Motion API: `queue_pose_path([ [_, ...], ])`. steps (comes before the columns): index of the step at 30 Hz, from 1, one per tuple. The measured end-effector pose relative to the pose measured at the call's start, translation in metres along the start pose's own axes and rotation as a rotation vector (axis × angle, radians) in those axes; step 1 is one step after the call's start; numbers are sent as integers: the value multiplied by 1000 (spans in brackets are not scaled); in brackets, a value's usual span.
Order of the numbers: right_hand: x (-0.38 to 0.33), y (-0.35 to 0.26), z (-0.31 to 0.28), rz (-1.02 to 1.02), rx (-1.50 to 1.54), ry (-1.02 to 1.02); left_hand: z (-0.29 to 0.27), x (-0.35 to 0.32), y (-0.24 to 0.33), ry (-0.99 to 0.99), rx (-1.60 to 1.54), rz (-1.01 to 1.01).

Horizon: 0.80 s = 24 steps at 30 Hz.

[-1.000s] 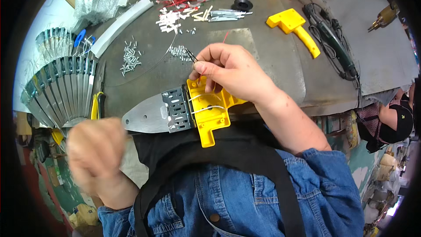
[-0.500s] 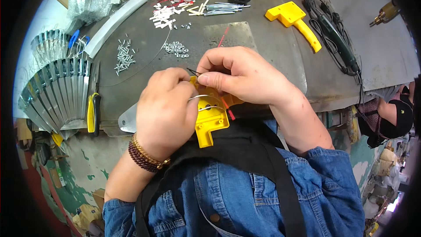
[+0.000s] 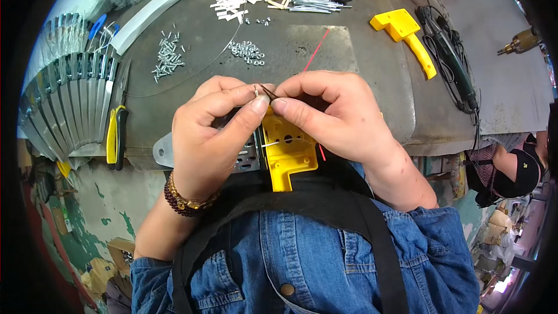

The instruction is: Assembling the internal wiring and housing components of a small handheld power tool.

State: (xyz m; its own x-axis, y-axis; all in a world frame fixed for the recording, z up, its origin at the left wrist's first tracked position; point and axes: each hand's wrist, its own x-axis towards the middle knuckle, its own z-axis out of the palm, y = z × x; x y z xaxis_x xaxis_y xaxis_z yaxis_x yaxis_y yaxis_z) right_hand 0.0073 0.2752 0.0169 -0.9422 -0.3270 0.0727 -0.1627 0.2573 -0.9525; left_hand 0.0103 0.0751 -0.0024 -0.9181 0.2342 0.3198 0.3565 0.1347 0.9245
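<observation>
My left hand [image 3: 203,119] is pinched closed, thumb against forefinger, on a thin pale wire end [image 3: 256,89]. Fingertip to fingertip with it, my right hand [image 3: 343,116] pinches thin dark wires [image 3: 267,91], which cross close to the pale end. Below both hands lies an open yellow plastic housing half [image 3: 293,154] with round holes, near my apron. Beside it, partly behind my left hand, is a slotted metal plate [image 3: 246,159]. A thin red strip [image 3: 317,48] sticks out beyond my right hand, and a short red end shows at the housing's right side.
Screws [image 3: 168,57], nuts [image 3: 246,52], white sleeves [image 3: 229,4] and metal rods [image 3: 317,4] lie farther back. Yellow-handled pliers [image 3: 117,134] and fanned metal blades [image 3: 75,104] are left. Right are a yellow handle [image 3: 407,35], a corded tool [image 3: 447,58] and another person [image 3: 511,166].
My left hand has turned from a curled fist to a thumb-and-forefinger pinch, meeting the right fingertips. The pale wire loop no longer arches over the housing. The view has shifted slightly.
</observation>
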Motion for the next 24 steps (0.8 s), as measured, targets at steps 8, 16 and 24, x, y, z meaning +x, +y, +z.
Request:
queue_pose_path([
  [8, 1, 4, 8, -118, -52, 77, 3, 2, 7, -2, -97, -99],
  [16, 0, 8, 9, -316, -175, 101, 3, 4, 7, -11, -66, -75],
  [24, 3, 13, 10, -400, -243, 114, 4, 5, 16, -51, -39, -147],
])
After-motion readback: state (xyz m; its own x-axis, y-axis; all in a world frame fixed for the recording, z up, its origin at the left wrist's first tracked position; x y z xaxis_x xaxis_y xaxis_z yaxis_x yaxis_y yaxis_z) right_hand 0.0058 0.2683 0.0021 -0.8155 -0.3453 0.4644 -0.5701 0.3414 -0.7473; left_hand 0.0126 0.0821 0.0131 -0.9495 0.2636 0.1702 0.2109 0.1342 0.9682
